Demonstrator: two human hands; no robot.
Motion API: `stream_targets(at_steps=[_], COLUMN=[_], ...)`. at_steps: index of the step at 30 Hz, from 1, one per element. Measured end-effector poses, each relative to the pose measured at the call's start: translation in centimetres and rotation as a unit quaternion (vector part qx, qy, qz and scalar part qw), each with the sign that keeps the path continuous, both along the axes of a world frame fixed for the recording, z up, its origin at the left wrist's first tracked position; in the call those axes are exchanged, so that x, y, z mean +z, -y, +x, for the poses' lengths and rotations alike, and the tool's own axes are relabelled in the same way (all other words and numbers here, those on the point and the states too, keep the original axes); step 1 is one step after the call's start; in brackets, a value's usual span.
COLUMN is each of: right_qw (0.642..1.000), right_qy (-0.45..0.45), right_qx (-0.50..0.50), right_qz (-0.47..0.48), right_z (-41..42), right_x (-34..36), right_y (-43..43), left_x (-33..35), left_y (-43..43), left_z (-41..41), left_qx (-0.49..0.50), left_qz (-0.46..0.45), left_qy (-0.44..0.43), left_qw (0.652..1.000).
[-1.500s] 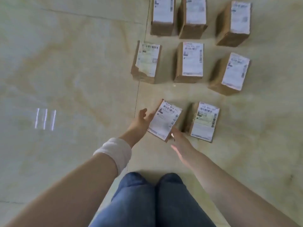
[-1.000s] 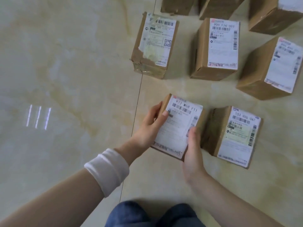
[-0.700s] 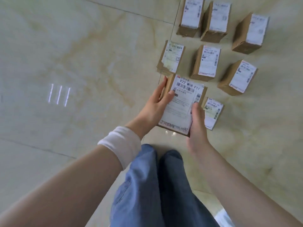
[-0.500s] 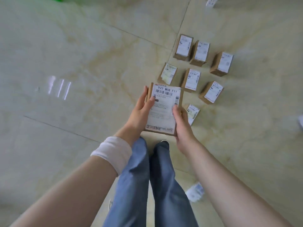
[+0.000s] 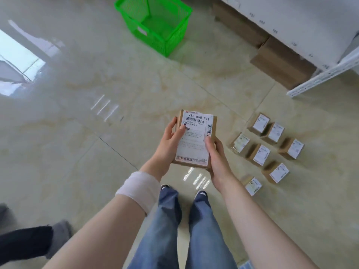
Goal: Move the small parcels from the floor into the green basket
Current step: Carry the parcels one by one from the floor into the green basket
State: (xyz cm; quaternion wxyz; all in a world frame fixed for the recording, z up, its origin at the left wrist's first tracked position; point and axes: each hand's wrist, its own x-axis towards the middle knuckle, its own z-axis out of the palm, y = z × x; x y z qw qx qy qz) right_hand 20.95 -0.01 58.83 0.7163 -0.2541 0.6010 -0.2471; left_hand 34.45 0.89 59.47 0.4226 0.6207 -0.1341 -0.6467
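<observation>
I hold a small brown parcel (image 5: 196, 138) with a white label at waist height, above the floor. My left hand (image 5: 168, 141) grips its left side, thumb on the label. My right hand (image 5: 215, 158) grips its right side, thumb on top. The green basket (image 5: 153, 24) stands on the floor far ahead, with nothing in it. Several more small parcels (image 5: 261, 154) lie on the floor to my right, labels up.
Large brown cartons (image 5: 281, 65) sit under a white shelf unit (image 5: 320, 74) at the upper right. Another person's dark leg and grey shoe (image 5: 38, 241) stand at the lower left. My own legs and shoes (image 5: 182, 193) are below the parcel.
Both hands took hold of the parcel on the floor and lifted it. I stood up and turned left, so the green basket and the shelf came into view.
</observation>
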Motion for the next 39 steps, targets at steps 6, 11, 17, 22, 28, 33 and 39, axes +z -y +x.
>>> stream_targets(at_steps=[6, 11, 17, 22, 28, 33, 39], right_qw=[1.000, 0.999, 0.999, 0.999, 0.999, 0.996, 0.995], right_qy=[0.010, 0.015, 0.002, 0.001, 0.004, -0.005, -0.014], right_qx=[-0.014, 0.017, 0.039, 0.042, -0.036, -0.093, -0.094], right_qz=[-0.019, -0.030, -0.020, -0.015, 0.009, 0.015, 0.009], right_z=[7.2, 13.6, 23.7, 31.9, 38.1, 40.5, 42.0], right_x=[1.1, 1.7, 2.2, 2.0, 1.4, 0.0, -1.6], right_y=[6.3, 13.5, 21.2, 28.3, 35.4, 42.5, 50.6], left_x=[1.4, 2.5, 3.4, 2.9, 2.2, 0.7, -1.9], left_y=[6.6, 13.2, 20.1, 26.9, 35.7, 43.6, 52.5], left_z=[6.6, 13.0, 22.4, 30.9, 37.3, 39.6, 41.9], left_qx=[0.007, 0.024, 0.063, 0.051, -0.004, -0.050, -0.082], left_qz=[-0.001, 0.003, 0.004, -0.005, 0.003, 0.020, 0.056], left_qy=[0.007, 0.025, 0.031, 0.033, 0.027, 0.008, -0.013], left_qw=[1.000, 0.999, 0.998, 0.998, 1.000, 0.998, 0.995])
